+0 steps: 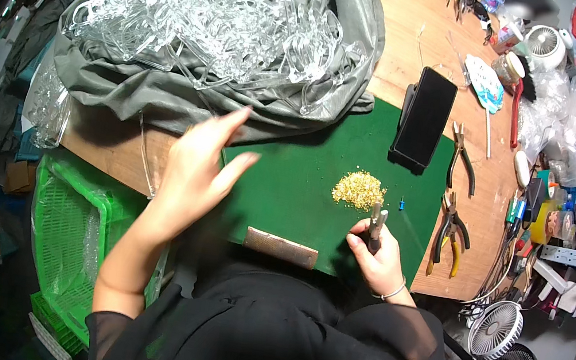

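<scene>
My left hand [200,162] is lifted over the left edge of the green mat [302,182], fingers apart and empty, just below the grey cloth [167,93] heaped with clear plastic pieces [209,7]. My right hand [377,255] grips small pliers [376,223] with their jaws pointing up at a small heap of gold bits [359,189] on the mat. A tiny blue piece [401,205] lies right of the heap.
A black phone [424,117] leans on a stand at the mat's far edge. Spare pliers [462,159] and yellow-handled pliers [451,236] lie to the right. A green crate [67,230] sits lower left, two fans [499,357] lower right, clutter along the right.
</scene>
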`<state>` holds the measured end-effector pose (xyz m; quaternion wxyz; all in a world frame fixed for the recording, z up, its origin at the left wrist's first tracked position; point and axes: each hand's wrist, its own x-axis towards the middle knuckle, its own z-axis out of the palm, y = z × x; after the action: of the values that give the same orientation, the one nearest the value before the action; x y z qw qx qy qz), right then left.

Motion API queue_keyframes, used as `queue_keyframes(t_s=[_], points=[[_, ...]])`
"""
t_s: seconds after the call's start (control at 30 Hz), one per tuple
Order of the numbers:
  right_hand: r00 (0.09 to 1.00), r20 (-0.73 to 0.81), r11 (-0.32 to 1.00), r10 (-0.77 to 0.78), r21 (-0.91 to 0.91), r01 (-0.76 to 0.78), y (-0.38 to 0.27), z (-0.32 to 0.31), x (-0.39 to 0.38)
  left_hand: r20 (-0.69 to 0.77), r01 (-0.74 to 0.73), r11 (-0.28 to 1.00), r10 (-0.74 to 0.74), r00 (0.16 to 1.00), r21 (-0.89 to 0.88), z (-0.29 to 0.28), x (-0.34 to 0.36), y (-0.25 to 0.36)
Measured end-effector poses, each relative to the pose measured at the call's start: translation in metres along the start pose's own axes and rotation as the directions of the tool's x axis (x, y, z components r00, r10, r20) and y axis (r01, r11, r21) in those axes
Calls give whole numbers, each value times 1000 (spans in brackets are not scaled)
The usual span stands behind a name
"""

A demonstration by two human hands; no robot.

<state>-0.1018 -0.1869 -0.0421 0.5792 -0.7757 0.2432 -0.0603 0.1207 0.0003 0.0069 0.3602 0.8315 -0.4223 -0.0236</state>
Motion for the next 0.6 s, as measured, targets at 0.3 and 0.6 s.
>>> queue_keyframes(t_s=[0.3, 0.6], points=[[985, 5, 975, -172, -140, 171, 6, 2, -14, -45, 3, 819, 28, 999, 574, 55, 154, 9], [948, 178, 826, -263, -467, 317, -7, -1, -7, 76, 56, 571, 12, 997, -819, -25, 128, 57]])
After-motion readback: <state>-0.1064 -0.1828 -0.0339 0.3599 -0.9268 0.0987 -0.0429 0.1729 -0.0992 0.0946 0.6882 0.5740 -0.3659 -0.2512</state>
